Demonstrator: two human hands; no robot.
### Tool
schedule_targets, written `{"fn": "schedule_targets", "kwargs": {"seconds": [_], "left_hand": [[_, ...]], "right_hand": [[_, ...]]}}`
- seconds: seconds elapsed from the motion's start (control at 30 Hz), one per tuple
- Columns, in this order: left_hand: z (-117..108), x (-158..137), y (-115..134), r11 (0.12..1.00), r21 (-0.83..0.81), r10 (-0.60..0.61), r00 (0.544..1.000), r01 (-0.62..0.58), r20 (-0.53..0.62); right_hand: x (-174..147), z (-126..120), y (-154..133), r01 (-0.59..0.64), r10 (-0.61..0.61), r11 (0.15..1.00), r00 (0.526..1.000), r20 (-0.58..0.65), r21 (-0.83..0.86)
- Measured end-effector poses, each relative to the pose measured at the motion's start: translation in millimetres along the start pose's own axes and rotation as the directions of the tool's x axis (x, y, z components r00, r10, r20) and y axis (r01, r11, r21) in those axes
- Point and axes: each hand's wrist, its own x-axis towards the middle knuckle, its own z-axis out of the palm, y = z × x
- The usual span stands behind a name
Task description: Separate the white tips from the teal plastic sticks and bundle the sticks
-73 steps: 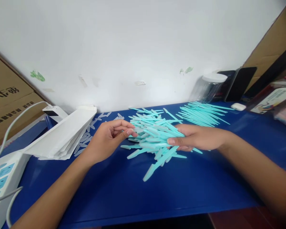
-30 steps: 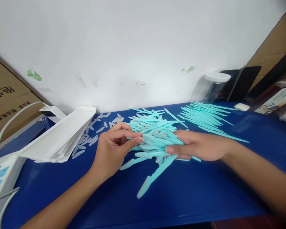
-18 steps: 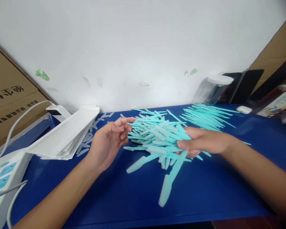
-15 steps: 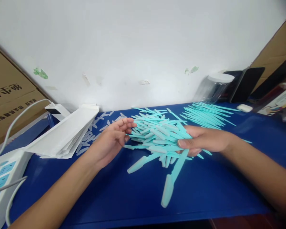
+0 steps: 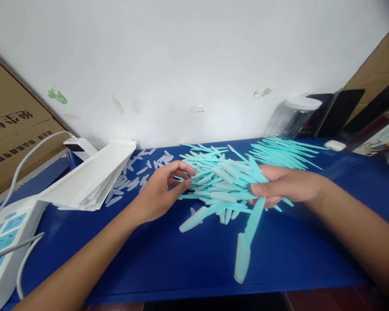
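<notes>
My right hand (image 5: 283,185) is closed around the handles of a bunch of turquoise eyebrow razors (image 5: 227,183), its thumb on top. Their pale, capped heads fan out to the left. One razor (image 5: 246,250) hangs down toward the front edge, and another (image 5: 194,219) slants out lower left. More razors lie behind the bunch; where held ones end and lying ones begin is hard to tell. My left hand (image 5: 165,188) is at the bunch's left side, fingers curved, thumb and fingertips apart beside the razor heads. Small translucent caps (image 5: 126,183) lie scattered behind it.
A neater heap of turquoise razors (image 5: 285,152) lies at the back right of the blue table (image 5: 181,268), near a clear jar (image 5: 294,114), a phone (image 5: 339,113) and a small white case (image 5: 335,145). White paper sleeves (image 5: 90,181), a power strip (image 5: 9,242) and cables occupy the left.
My left hand has turned and moved right, closer to the razor heads. My right hand and its bunch have shifted slightly right. A small pale piece now shows below the bunch.
</notes>
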Motion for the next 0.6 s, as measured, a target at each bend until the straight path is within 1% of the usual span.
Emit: {"fn": "schedule_targets", "kwargs": {"seconds": [0.03,0.07,0.1,0.17,0.2,0.23,0.4,0.5,0.53,0.6], "left_hand": [[-1.7,-0.8,1.8,0.989,0.138,0.058,0.998,-0.060,0.018],[-3.2,-1.9,3.7,0.963,0.243,0.096,0.992,-0.112,0.077],[-4.5,-3.2,5.5,0.937,0.310,0.110,0.980,-0.158,0.166],[-5.2,-5.9,7.7,0.907,0.354,0.099,0.931,-0.229,0.350],[-4.5,-7.0,7.8,0.897,0.362,0.093,0.908,-0.255,0.409],[-3.2,-7.7,7.4,0.887,0.372,0.093,0.894,-0.274,0.438],[3.7,-8.0,3.2,0.860,0.413,0.087,0.885,-0.298,0.458],[5.8,-8.6,3.6,0.851,0.425,0.092,0.884,-0.309,0.459],[6.3,-8.9,4.2,0.853,0.421,0.095,0.887,-0.307,0.453],[7.1,-9.7,5.8,0.876,0.400,0.086,0.902,-0.271,0.423]], "right_hand": [[-0.3,-0.1,0.0,0.004,-0.004,1.000,1.000,-0.007,0.004],[-0.5,-0.3,0.1,0.013,-0.013,1.000,1.000,-0.014,0.012],[-0.5,-0.6,0.4,0.026,-0.026,0.999,1.000,-0.016,0.022],[-0.3,-1.5,1.5,0.048,-0.048,0.998,0.999,-0.012,0.038],[-0.2,-1.9,2.1,0.049,-0.049,0.998,0.999,-0.007,0.042],[-0.1,-2.3,2.5,0.046,-0.046,0.998,0.999,-0.004,0.043],[-1.0,-2.1,2.0,0.025,-0.025,0.999,1.000,0.006,0.037],[-1.9,-1.9,1.5,0.030,-0.029,0.999,1.000,-0.008,0.036],[-2.2,-2.1,1.7,0.034,-0.033,0.999,0.999,-0.007,0.041],[-2.6,-2.7,2.7,0.041,-0.043,0.998,0.998,0.037,0.055]]}}
